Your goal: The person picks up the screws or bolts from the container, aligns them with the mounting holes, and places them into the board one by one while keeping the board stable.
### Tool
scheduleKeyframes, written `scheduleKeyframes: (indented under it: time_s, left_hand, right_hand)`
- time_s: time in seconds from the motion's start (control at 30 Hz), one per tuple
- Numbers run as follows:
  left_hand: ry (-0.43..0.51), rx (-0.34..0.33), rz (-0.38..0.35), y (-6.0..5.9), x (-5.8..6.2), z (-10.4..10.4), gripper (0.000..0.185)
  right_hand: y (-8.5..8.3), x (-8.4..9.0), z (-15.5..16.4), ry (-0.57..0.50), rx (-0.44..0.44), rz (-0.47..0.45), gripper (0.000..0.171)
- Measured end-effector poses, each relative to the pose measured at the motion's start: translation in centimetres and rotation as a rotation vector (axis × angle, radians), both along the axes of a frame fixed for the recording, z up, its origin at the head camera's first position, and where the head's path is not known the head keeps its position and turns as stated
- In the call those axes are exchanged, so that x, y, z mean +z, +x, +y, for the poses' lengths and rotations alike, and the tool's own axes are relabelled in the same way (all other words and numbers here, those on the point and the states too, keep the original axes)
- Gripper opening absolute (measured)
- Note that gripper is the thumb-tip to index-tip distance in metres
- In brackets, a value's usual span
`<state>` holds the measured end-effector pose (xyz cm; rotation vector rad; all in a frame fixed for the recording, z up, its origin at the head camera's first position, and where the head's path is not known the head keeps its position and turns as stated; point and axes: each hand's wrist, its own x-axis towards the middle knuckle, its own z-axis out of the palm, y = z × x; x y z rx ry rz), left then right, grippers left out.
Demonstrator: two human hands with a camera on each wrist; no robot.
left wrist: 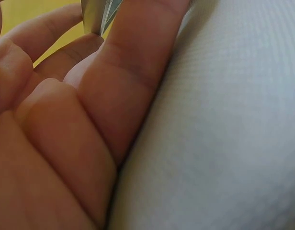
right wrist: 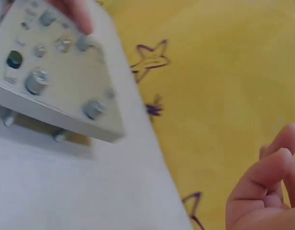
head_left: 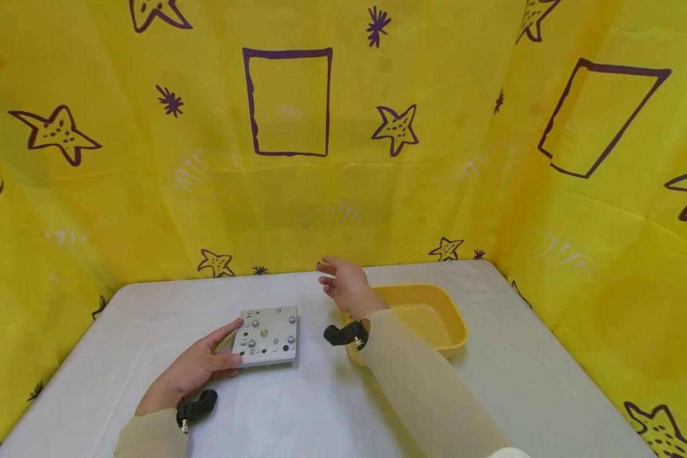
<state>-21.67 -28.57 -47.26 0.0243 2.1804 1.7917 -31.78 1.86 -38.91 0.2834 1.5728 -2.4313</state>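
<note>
A square pale metal plate (head_left: pixel 270 356) with holes and several socket-head screws is at the left middle of the table. My left hand (head_left: pixel 197 362) grips its left edge, thumb toward the near corner and a finger at the far one. In the left wrist view only a bit of metal edge (left wrist: pixel 92 17) shows between the fingers. The right wrist view shows the plate's top (right wrist: pixel 73 91) and threaded screw ends (right wrist: pixel 59 135) sticking out beneath. My right hand (head_left: pixel 346 286) hovers right of the plate, fingers loosely bent, with nothing visible in them.
A yellow plastic bin (head_left: pixel 455 312) stands on the white-covered table (head_left: pixel 521 381), partly behind my right forearm. Yellow curtains (head_left: pixel 349 203) with purple drawings enclose the back and both sides. Each wrist wears a black camera mount (head_left: pixel 346 334).
</note>
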Motion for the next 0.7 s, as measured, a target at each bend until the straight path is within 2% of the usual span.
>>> scheduleKeyframes:
  time_s: [0.1,0.23,0.4,0.53,0.6,0.7]
  left_hand:
    - [-0.004,0.005,-0.008,-0.1,0.0,0.1,0.09]
    - [-0.013,0.011,-0.016,-0.1,0.0,0.0,0.092]
    - [-0.029,0.011,-0.011,0.0,0.1,-0.1,0.091]
    - [-0.017,0.004,-0.005,0.1,0.1,0.0,0.091]
    - [-0.008,0.004,-0.006,0.1,0.1,0.0,0.09]
    - [0.004,0.001,-0.01,0.1,0.0,0.2,0.091]
  right_hand:
    - [0.1,1.0,3.0,-0.099,-0.065,-0.02,0.039]
    - [1.1,1.7,6.8,-0.068,-0.084,0.015,0.04]
    - [3.3,1.6,9.9,0.039,-0.04,0.07,0.045]
    - [5.2,0.8,10.9,0.239,0.031,0.128,0.043]
    - [5.8,0.1,11.1,0.436,0.068,0.187,0.043]
    - [6.1,-1.4,11.0,0.794,0.153,0.309,0.05]
